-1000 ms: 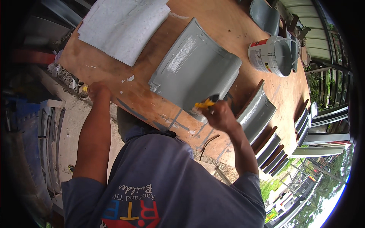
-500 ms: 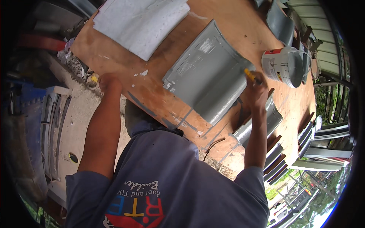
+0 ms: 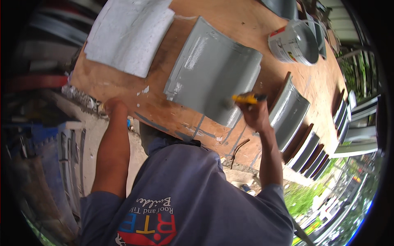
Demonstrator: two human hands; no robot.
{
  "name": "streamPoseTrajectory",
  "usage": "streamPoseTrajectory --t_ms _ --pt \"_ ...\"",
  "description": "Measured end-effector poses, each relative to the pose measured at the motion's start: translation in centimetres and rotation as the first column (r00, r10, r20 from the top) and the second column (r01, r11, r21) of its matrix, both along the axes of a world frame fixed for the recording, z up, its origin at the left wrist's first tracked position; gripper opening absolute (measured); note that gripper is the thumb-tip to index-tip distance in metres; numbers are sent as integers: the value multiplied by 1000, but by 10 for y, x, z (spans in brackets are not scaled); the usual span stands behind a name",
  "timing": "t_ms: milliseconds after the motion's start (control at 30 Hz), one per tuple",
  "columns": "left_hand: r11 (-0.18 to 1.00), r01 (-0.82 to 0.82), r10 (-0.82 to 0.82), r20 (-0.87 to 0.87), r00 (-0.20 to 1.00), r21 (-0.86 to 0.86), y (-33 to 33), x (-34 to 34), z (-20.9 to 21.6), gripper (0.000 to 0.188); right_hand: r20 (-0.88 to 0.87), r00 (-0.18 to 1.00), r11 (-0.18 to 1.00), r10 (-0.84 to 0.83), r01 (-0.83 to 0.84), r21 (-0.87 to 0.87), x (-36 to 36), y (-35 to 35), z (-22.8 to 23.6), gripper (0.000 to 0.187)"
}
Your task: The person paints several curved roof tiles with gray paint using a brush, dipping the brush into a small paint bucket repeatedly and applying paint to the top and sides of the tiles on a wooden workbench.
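A yellow-handled paintbrush (image 3: 243, 99) is gripped in my right hand (image 3: 255, 112). Its blurred head lies at the near part of a curved roof tile (image 3: 207, 67) coated in grey, with wet shine along its left side. My left hand (image 3: 116, 107) rests at the table's near-left edge, its fingers too indistinct to read. Left of the grey tile lies a pale, white-grey tile (image 3: 129, 37). A white bucket (image 3: 287, 45) of grey paint, tilted in view, stands beyond the brush to the right.
Another grey tile (image 3: 290, 112) leans close to my right forearm, with several more tiles (image 3: 308, 153) in a row past it. The wooden tabletop (image 3: 156, 92) carries grey streaks and white flakes. A thin dark strip (image 3: 239, 153) lies near its front edge.
My right hand has swept the brush from the grey tile's right edge toward its near middle part. My left hand stays at the table edge. The whole view has shifted somewhat.
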State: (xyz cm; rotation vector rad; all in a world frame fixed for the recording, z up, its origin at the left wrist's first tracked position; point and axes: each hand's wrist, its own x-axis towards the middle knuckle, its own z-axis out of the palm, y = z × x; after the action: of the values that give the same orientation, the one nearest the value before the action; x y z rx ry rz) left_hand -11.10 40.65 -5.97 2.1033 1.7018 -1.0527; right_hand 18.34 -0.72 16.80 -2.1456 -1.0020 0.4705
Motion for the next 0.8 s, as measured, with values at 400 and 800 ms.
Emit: streamPoseTrajectory --t_ms 400,800 --pt "997 70 -77 -188 979 -44 24 -39 -55 31 603 794 997 -80 51 65 34 31 -27 26" --pt "907 397 -420 -243 874 -139 -5 1 19 27 -125 857 725 -500 494 480 52 -46 57 17"
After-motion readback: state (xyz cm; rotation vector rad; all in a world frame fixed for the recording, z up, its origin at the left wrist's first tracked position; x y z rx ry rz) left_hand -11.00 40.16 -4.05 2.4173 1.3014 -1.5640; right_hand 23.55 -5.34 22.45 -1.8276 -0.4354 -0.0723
